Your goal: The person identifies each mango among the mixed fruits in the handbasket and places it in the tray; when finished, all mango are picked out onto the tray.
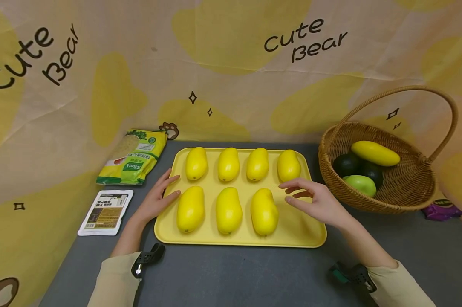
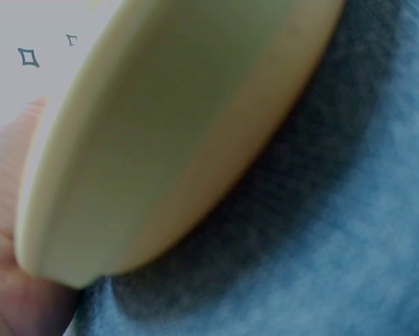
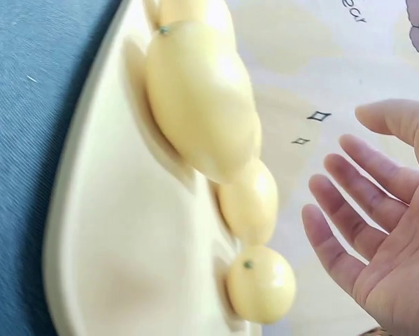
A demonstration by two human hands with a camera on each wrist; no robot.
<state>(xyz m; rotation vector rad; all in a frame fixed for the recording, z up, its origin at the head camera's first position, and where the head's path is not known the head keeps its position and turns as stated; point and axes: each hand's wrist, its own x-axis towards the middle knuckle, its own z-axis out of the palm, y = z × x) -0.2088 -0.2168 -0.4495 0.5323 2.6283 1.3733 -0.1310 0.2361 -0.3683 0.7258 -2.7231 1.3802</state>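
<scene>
A yellow tray (image 1: pixel 296 232) lies on the dark table, bearing yellow mangoes in two rows. The back row holds several, among them one at the right end (image 1: pixel 289 165); the front row has three, the rightmost mango (image 1: pixel 264 212) nearest my right hand. My left hand (image 1: pixel 159 197) rests at the tray's left rim, fingers reaching over the edge near the front-left mango (image 1: pixel 191 209). In the left wrist view the blurred tray side (image 2: pixel 167 140) hides most of that hand. Above the tray's right part hovers my right hand (image 1: pixel 317 199), fingers loosely bent, holding nothing.
A wicker basket (image 1: pixel 411 187) at the right holds a yellow mango (image 1: pixel 375 153), dark green fruits and a green one (image 1: pixel 361 185). A purple packet (image 1: pixel 442 209) lies beside it. Left of the tray are a yellow-green bag (image 1: pixel 135 157) and a white flat pack (image 1: pixel 105 213).
</scene>
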